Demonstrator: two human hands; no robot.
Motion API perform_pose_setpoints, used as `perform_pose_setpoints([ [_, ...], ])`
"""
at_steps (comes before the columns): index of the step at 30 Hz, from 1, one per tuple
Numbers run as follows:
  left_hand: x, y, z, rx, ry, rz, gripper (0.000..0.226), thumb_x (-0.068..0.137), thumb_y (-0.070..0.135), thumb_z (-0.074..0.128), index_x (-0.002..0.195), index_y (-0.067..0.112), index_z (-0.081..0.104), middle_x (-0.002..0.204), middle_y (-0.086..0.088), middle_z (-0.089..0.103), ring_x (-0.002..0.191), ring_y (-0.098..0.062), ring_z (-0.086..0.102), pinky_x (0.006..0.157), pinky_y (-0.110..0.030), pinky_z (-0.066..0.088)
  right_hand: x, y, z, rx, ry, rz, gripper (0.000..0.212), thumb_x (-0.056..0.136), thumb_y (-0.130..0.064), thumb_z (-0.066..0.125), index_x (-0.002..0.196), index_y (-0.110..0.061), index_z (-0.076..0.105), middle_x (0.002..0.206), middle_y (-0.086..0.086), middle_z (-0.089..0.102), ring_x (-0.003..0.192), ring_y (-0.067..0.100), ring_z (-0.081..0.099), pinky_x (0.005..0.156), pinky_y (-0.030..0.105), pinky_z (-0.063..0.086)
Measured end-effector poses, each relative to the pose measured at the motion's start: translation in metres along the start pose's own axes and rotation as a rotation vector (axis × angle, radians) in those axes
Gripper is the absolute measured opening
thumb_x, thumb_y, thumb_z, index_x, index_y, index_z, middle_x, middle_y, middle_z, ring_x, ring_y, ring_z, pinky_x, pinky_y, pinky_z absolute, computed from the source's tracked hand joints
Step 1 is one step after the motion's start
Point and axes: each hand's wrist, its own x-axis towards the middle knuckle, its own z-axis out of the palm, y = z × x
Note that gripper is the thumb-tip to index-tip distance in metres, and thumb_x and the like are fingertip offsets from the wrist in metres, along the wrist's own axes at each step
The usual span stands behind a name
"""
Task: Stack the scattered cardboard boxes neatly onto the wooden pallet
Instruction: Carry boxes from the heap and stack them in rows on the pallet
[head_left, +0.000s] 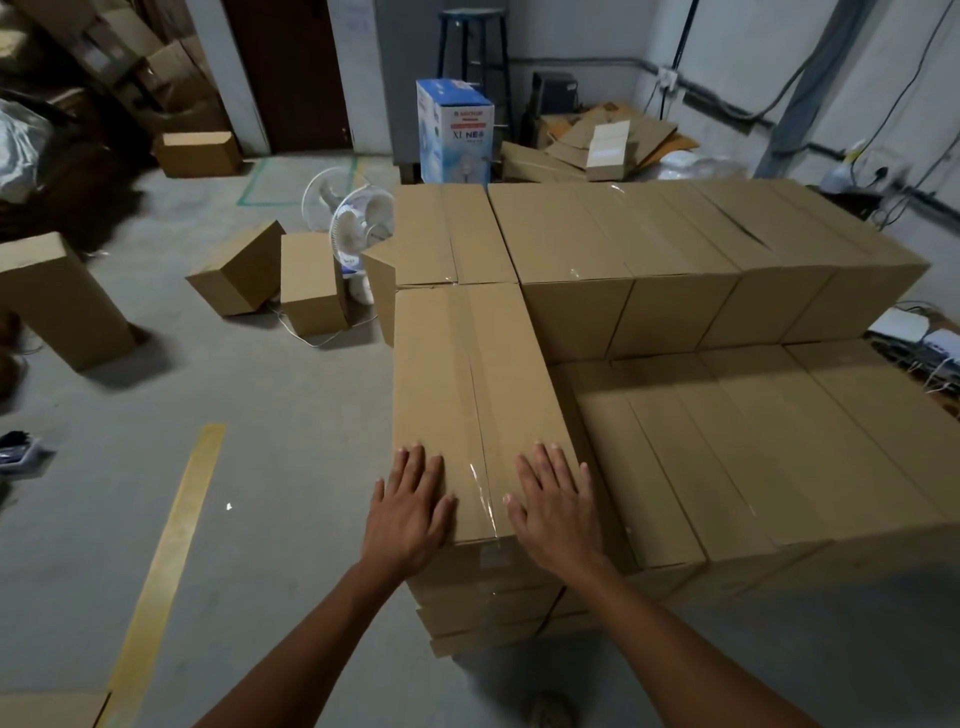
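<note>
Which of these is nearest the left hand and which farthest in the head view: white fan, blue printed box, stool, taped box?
1. taped box: directly under the left hand, which touches it.
2. white fan: ahead, slightly left.
3. blue printed box: farther back, upright.
4. stool: rearmost, behind that box.

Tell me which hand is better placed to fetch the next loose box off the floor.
Left, probably. The left hand and right hand both lie flat on the top box, but the loose boxes sit on the floor off to the left.
</note>
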Motion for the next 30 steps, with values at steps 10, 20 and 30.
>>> perform_pose_setpoints([
  [10,0.002,0.0,-0.012,-0.076,-0.051,0.019,0.107,0.072,0.087,-0.02,0.161,0.031,0.003,0.163,0.005,-0.018,0.153,-0.02,-0.016,0.124,-0.05,0.002,0.004,-0.01,-0.03,0.079,-0.173,0.082,0.071,0.103,-0.061,0.018,0.162,-0.025,0.002,0.169,0.002,-0.008,0.156,0.023,-0.011,0.122,0.057,-0.001],
  [20,-0.034,0.034,-0.112,-0.299,0.347,0.178,0.076,0.092,0.072,0.019,0.157,0.034,0.006,0.167,0.005,-0.001,0.154,-0.013,-0.006,0.125,-0.045,0.006,-0.058,-0.056,-0.111,0.544,0.23,0.121,0.072,0.103,-0.053,0.042,0.161,-0.026,0.009,0.17,-0.001,0.008,0.153,0.021,0.02,0.117,0.039,0.028],
  [30,-0.169,0.053,-0.162,-0.448,0.609,0.184,0.069,0.099,0.057,0.038,0.159,0.029,0.021,0.167,0.01,0.011,0.155,-0.01,0.006,0.118,-0.042,0.019,-0.186,-0.098,-0.154,0.68,0.546,-0.03,0.07,0.099,-0.039,0.059,0.158,-0.023,0.026,0.164,0.0,0.028,0.14,0.003,0.027,0.104,0.019,0.028],
])
